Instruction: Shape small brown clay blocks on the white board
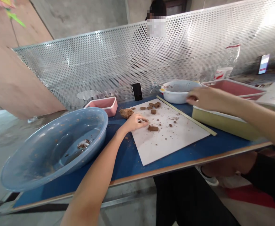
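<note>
My left hand (pixel 135 122) rests at the left edge of the white board (pixel 149 153), thumb and fingers apart around small dark-brown crumbs. Just right of its fingertips lies a short brown clay-like stick (pixel 153 128). More brown chunks (pixel 153 111) and crumbs are scattered toward the back of the board. Behind the left hand sits a rough, light-brown fibrous lump (pixel 126 113). My right hand (pixel 200 96) is raised between the white bowl (pixel 178 95) and the yellow-green bin (pixel 222 122). Its fingers are curled and blurred; what they hold, if anything, is unclear.
A large blue basin (pixel 55 166) with wet brown residue stands at left. Behind are a pink tray (pixel 111 106), a phone (pixel 137 91) and a perforated metal screen (pixel 92 62). A wooden strip (pixel 186 115) borders the board. A red bin (pixel 236 88) and bottle (pixel 226 64) stand right.
</note>
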`<state>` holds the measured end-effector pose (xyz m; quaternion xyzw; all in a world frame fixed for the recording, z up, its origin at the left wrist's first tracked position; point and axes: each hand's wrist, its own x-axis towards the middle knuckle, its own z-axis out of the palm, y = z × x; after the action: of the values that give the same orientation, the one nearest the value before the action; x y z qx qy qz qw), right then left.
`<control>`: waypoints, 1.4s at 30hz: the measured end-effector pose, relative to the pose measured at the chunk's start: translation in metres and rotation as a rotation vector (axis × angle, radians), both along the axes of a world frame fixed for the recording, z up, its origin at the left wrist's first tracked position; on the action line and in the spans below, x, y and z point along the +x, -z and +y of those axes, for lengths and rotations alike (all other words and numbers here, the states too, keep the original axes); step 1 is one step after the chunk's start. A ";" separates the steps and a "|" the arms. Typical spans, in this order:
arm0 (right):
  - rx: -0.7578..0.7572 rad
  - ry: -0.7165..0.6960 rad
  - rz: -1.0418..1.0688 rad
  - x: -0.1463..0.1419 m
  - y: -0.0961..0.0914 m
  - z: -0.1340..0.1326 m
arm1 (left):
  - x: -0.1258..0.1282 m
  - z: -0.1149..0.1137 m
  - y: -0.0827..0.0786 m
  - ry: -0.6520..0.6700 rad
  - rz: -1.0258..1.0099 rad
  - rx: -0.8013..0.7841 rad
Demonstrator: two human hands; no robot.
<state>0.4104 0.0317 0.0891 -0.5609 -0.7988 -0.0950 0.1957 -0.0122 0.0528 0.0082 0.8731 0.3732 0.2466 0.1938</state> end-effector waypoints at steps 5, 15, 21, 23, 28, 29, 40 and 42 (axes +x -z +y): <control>-0.242 -0.502 0.028 -0.107 0.016 -0.004 | -0.004 0.001 -0.001 -0.075 -0.036 -0.006; -0.078 -0.585 -0.146 -0.168 0.069 -0.006 | 0.000 0.001 0.009 -0.277 -0.094 0.178; 0.068 -0.673 -0.268 -0.172 0.083 -0.004 | 0.004 -0.001 0.010 -0.270 -0.106 0.187; 0.095 -0.664 -0.304 -0.173 0.085 -0.002 | 0.005 -0.002 0.009 -0.264 -0.102 0.193; 0.130 -0.698 -0.341 -0.171 0.087 0.001 | 0.006 -0.004 0.008 -0.275 -0.086 0.196; 0.147 -0.716 -0.367 -0.171 0.087 0.002 | 0.006 -0.004 0.008 -0.277 -0.084 0.195; 0.123 -0.668 -0.309 -0.163 0.087 -0.002 | 0.007 -0.006 0.006 -0.277 -0.087 0.175; 0.110 -0.697 -0.312 -0.162 0.086 -0.002 | 0.007 -0.006 0.006 -0.276 -0.087 0.175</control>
<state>0.2486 0.0300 0.0030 -0.2232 -0.9555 -0.1496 0.1220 -0.0054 0.0464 0.0018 0.8156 0.4580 0.3400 0.0973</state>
